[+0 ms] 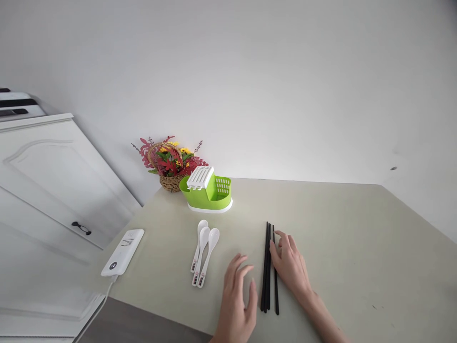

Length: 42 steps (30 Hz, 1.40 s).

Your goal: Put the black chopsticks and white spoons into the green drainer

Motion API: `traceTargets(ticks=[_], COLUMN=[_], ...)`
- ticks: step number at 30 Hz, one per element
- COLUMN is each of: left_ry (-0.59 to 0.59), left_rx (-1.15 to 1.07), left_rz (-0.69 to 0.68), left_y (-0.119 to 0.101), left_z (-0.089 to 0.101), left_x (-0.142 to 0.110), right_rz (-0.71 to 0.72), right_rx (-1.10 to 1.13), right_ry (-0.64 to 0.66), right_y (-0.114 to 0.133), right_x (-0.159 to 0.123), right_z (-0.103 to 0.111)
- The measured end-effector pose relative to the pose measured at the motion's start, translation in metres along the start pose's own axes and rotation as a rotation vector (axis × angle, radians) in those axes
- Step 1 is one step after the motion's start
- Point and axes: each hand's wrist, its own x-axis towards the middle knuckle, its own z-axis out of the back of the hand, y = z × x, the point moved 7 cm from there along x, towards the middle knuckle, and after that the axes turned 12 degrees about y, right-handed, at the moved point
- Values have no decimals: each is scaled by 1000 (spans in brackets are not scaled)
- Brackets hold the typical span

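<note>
Several black chopsticks lie side by side on the table, with one single chopstick slightly apart on their right. My right hand is at the upper half of that single chopstick, thumb and fingertips against it; the fingers are parted and not wrapped round it. Left of the chopsticks, my left hand hovers with curved, spread fingers and holds nothing. Three white spoons with printed handles rest further left, bowls pointing away from me. Behind them stands a green utensil holder with a white slotted top and white base.
A woven basket of artificial flowers stands at the back left, against the wall. At the left table edge lies a white power bank with a cable hanging down. A white cabinet adjoins the table's left side.
</note>
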Motion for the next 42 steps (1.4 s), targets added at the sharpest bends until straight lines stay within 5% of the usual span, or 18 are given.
traceTargets(ticks=[7, 11, 19, 42], left_ry=[-243, -257, -124, 45], left_rx=[194, 319, 510, 744], left_rz=[115, 235, 385, 348], left_y=[40, 64, 93, 102], left_z=[76, 94, 86, 81], left_x=[-22, -24, -10, 13], right_rz=[-134, -223, -320, -287], right_rx=[289, 458, 433, 481], right_ry=[50, 27, -58, -87], right_y=[-35, -50, -47, -50], right_x=[-46, -83, -121, -121], right_z=[14, 22, 37, 37])
